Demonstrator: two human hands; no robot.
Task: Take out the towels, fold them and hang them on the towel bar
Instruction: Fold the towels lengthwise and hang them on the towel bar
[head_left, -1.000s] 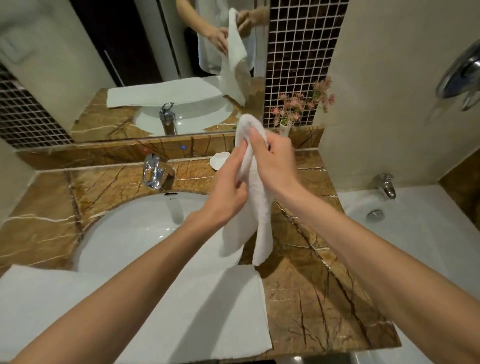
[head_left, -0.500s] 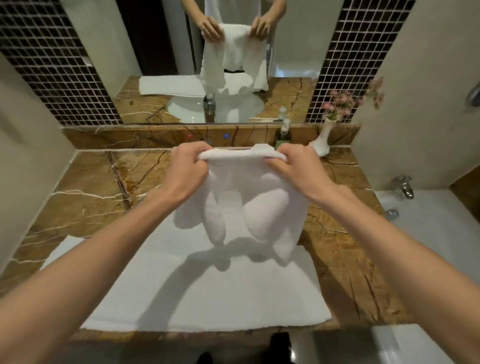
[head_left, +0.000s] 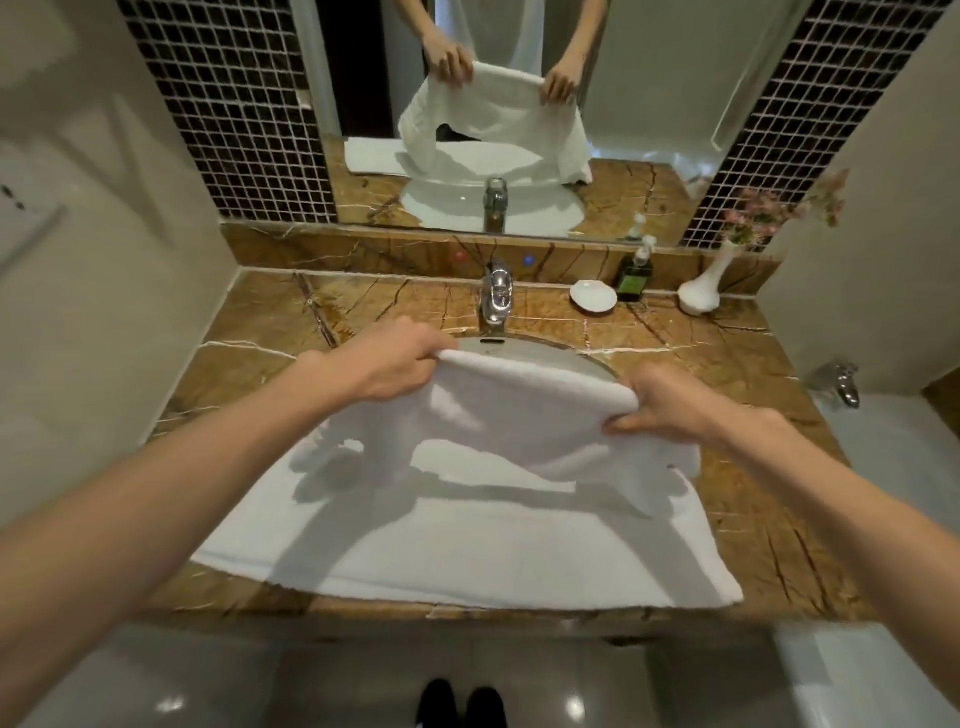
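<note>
I hold a small white towel (head_left: 519, 410) stretched out by its top edge above the sink. My left hand (head_left: 395, 364) pinches the left corner and my right hand (head_left: 670, 402) pinches the right corner. The towel hangs down in loose folds, its lower ends just over a larger white towel (head_left: 467, 545) that lies flat across the front of the sink and the counter. No towel bar is in view.
The brown marble counter (head_left: 769, 519) carries a chrome faucet (head_left: 496, 296), a white soap dish (head_left: 593, 297), a dark green pump bottle (head_left: 635, 273) and a white vase with pink flowers (head_left: 704, 291). A mirror (head_left: 493, 130) is behind. A bathtub with tap (head_left: 841, 382) lies right.
My hands went from gripping the bunched towel close together to spreading apart, opening it out wide by its top edge. The view has pulled back and centred on the sink.
</note>
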